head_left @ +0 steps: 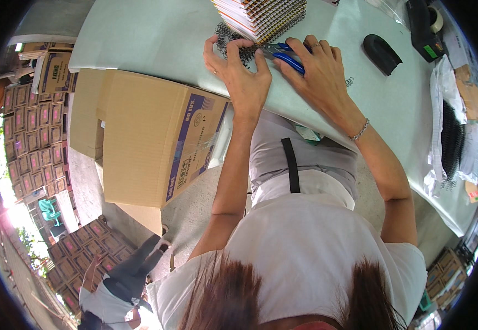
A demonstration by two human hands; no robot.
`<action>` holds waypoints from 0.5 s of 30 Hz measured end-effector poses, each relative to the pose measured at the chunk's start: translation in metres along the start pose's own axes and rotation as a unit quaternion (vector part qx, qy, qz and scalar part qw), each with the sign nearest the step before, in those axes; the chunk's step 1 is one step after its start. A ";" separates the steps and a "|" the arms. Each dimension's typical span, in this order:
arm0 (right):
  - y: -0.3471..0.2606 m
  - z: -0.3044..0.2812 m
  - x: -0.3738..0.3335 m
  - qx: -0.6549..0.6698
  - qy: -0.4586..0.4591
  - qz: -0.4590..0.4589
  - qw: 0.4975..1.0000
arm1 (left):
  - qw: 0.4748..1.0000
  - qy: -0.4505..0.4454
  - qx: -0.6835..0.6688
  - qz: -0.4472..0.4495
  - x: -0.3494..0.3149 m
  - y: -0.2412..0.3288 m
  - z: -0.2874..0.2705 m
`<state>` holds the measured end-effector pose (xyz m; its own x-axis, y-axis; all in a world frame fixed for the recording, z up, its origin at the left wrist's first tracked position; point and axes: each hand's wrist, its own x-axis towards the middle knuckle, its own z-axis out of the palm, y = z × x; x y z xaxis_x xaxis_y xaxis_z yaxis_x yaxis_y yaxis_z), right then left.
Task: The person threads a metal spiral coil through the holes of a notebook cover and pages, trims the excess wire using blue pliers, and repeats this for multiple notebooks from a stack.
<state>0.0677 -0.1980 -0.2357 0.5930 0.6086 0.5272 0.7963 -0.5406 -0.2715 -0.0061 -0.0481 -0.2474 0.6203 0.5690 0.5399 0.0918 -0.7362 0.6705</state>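
Observation:
A stack of spiral-bound notebooks (258,16) stands at the far edge of the view, its dark coils facing me. Beside its near corner lies a tangle of black spiral coils (223,34). My left hand (243,76) is curled over that tangle, thumb and index finger closing around the coils by the notebook corner. In my right hand (324,71) is a pair of blue-handled pliers (293,64), the fingers wrapped about its handles. The jaws point left toward my left thumb, right at the notebook corner; what they touch is too small to tell.
The pale green tabletop (156,38) bears a black curved piece (382,54), a small loose coil (349,82) and, at right, more black coils (452,143) in plastic. A large cardboard box (140,137) stands by the table's near left edge. Another person (123,280) is at lower left.

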 end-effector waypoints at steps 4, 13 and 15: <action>-0.001 -0.002 0.001 0.007 -0.005 0.008 1.000 | 1.000 0.001 0.005 -0.001 0.000 0.003 0.000; 0.000 -0.002 0.006 0.031 -0.044 0.022 0.998 | 1.000 -0.005 -0.001 -0.016 0.000 0.002 0.000; -0.003 -0.005 0.007 0.055 -0.086 0.060 0.993 | 1.000 -0.005 0.004 -0.013 0.000 0.001 0.001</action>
<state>0.0689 -0.1953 -0.2273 0.6882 0.6391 0.3435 0.7217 -0.5544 -0.4144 -0.0056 -0.0494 -0.2474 0.6248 0.5846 0.5175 0.1146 -0.7243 0.6799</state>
